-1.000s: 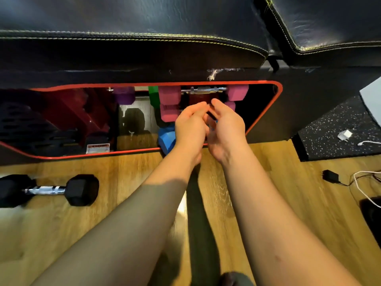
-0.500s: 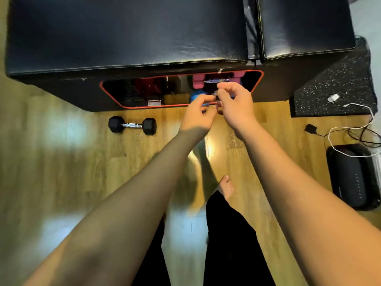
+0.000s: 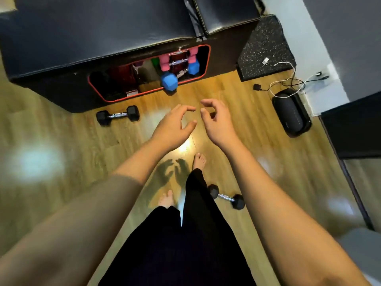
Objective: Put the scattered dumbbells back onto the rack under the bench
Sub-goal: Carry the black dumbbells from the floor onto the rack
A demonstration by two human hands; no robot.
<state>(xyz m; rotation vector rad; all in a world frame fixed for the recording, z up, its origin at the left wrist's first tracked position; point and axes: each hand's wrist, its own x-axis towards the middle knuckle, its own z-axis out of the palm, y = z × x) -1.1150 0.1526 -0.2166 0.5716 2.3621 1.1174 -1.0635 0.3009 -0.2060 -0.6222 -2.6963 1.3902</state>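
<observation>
Both the left hand [image 3: 172, 125] and right hand [image 3: 216, 120] hang loosely curled and empty; of 2 black dumbbells on the floor, the left one [image 3: 117, 115], lying left-right near the rack [image 3: 148, 79], sits left of the left hand, the other [image 3: 226, 196] near the feet.

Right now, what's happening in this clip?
A person is tidying dumbbells into the rack under a black bench. Both the left hand and right hand hang empty over the wood floor, fingers loosely curled. A blue dumbbell sits at the rack's opening beside the pink ones. Two black dumbbells remain on the floor: one near the rack, one by the person's feet.
</observation>
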